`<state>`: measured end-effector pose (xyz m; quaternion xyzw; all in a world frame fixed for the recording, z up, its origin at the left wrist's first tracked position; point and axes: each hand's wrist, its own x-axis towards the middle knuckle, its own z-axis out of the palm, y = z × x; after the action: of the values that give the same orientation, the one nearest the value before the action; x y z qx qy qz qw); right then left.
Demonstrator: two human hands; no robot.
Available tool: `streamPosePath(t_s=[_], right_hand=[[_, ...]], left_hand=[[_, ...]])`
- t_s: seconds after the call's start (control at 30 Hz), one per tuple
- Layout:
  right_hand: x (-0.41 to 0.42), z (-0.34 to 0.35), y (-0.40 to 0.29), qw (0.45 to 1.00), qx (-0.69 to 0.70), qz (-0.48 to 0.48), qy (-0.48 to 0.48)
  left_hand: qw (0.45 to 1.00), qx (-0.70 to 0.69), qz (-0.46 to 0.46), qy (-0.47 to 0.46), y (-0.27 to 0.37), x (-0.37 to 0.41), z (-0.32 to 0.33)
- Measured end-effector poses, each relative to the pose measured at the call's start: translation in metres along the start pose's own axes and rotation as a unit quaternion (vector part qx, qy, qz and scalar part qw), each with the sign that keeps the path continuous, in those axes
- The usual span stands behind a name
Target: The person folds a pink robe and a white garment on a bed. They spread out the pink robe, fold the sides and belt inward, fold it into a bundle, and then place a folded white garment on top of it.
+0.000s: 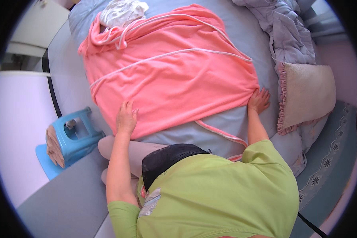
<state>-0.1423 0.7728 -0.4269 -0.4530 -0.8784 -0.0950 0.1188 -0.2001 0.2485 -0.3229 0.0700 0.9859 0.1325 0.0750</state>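
A coral-pink fleece garment or blanket with white piping (172, 77) is spread over the light blue bedsheet (181, 131) before me. My left hand (126, 117) rests flat near its lower left edge, fingers slightly parted. At the lower right corner, my right hand (258, 100) lies with fingers spread on the sheet; its thumb side touches the fabric, where creases run together. From under the near edge, a pink strip with white edging (221, 134) trails towards my lap. A crumpled white cloth (122, 13) sits against the far left part of the pink fabric.
To the right lie a beige cushion with a pink ruffle (309, 95) and a bunched grey-lilac quilt (291, 32). Beside the bed on the left is a blue plastic stool (77, 134) with a tan cloth (54, 145) on it. A black mesh item (172, 156) covers my waist.
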Motion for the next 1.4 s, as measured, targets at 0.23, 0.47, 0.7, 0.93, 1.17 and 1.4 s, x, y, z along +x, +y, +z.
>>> streamPosePath(t_s=[0.23, 0.47, 0.7, 0.93, 1.17, 1.4], right_hand=[[-0.003, -0.002, 0.005, 0.999, 0.019, -0.021, 0.024], [-0.002, 0.002, 0.009, 1.0, 0.008, -0.019, 0.021], [-0.003, 0.006, 0.009, 0.998, 0.024, -0.021, 0.052], [0.0, 0.003, 0.006, 0.996, 0.046, -0.023, 0.068], [0.002, 0.01, 0.006, 0.999, 0.003, -0.005, 0.039], [0.013, -0.012, 0.005, 1.0, 0.023, 0.001, -0.018]], left_hand=[[0.984, -0.018, 0.162, 0.072, 0.031, 0.119, 0.013], [0.993, 0.061, 0.098, -0.016, 0.056, 0.202, 0.027], [0.998, 0.026, 0.04, 0.038, 0.05, 0.242, 0.007], [0.967, 0.016, 0.237, 0.096, 0.095, 0.154, 0.04], [0.97, 0.109, 0.209, -0.056, 0.085, 0.044, 0.033], [0.987, 0.115, 0.078, -0.086, 0.035, 0.031, 0.018]])
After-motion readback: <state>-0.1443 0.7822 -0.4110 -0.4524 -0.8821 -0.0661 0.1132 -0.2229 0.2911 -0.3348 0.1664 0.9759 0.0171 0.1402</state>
